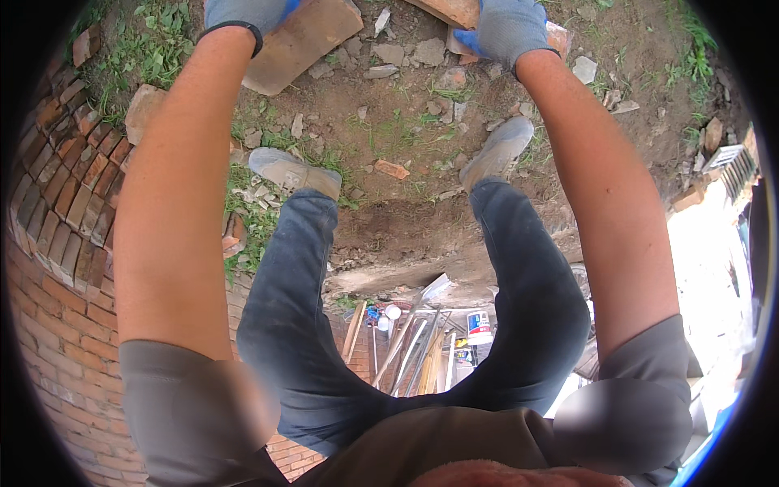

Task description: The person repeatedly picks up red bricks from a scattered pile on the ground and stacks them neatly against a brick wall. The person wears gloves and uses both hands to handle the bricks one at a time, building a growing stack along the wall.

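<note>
Both my hands wear grey work gloves with blue palms and are partly cut off by the top edge. My left hand (243, 11) grips a broad, flat tan brick (304, 47) at its left side, with the blue thumb against it. My right hand (513, 31) is closed on the right end of an orange-brown brick (451, 10). Its blue thumb points left over rubble beneath. Another reddish brick piece (560, 37) lies partly under the right hand. The far ends of both held bricks are out of view.
Broken mortar pieces (428, 52) and a small red brick chip (392, 169) lie on the dirt between my boots. Stacked bricks (69, 187) stand at the left beside a brick surface (65, 341). Behind me are wooden strips (430, 364) and a white bucket (479, 326).
</note>
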